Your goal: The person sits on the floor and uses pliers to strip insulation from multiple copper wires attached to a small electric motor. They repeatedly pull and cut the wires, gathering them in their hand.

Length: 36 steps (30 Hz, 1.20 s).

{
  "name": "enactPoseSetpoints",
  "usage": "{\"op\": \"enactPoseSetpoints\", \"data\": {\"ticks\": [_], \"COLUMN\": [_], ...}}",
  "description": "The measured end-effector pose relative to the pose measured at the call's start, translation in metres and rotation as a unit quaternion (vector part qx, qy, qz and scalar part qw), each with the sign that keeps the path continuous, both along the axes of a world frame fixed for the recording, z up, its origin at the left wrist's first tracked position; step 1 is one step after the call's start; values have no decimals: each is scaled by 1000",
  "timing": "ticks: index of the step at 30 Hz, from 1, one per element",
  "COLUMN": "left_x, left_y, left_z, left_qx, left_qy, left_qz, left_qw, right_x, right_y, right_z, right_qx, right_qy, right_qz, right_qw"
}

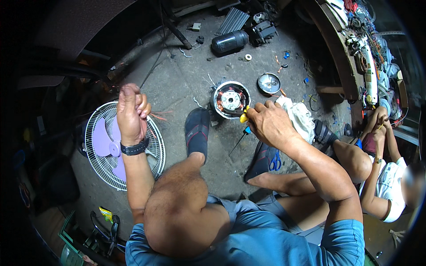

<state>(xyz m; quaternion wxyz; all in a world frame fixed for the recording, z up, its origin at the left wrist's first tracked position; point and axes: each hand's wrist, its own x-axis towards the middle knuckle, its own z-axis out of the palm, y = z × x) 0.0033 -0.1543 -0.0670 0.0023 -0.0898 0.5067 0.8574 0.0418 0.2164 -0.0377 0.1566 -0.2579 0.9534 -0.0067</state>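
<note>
My left hand (132, 113) is raised over the edge of an electric fan (106, 142) with purple blades and a white wire guard. Its fingers are curled closed, and what they hold, if anything, is hidden. Thin copper strands (160, 115) show beside it; whether the hand grips them I cannot tell. My right hand (273, 122) is closed on a yellow-handled tool (244, 117) whose working end is hard to make out. That tool is at the lower right rim of an opened round motor (230, 101), with copper windings around its pale centre. A round metal cover (269, 83) lies beyond it.
A white cloth (298, 117) lies right of my right hand. Between my feet is a blue-handled screwdriver (239, 141); blue scissors (275, 160) are by my right foot. A dark cylinder (230, 42) lies farther back. Another person (386, 181) sits at right, beside a cluttered bench (333, 44).
</note>
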Motion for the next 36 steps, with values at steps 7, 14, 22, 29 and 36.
{"op": "enactPoseSetpoints", "data": {"ticks": [7,14,22,29,36], "left_x": [1,8,10,12,-2], "left_y": [25,67,86,113,112], "left_z": [-29,-41,-55,-30,-9], "left_qx": [19,-145,-203,-163,-211], "left_qy": [-48,-101,-19,22,149], "left_qz": [-53,-109,-210,-241,-260], "left_qw": [997,978,956,956,930], "right_x": [-6,4,29,1,1], "right_y": [0,10,21,-5,-8], "right_z": [0,-5,23,133,111], "right_qx": [-9,-60,-179,-174,-206], "right_qy": [-18,-31,-14,23,-7], "right_qz": [15,21,-46,-37,-60], "right_qw": [1000,997,983,984,977]}}
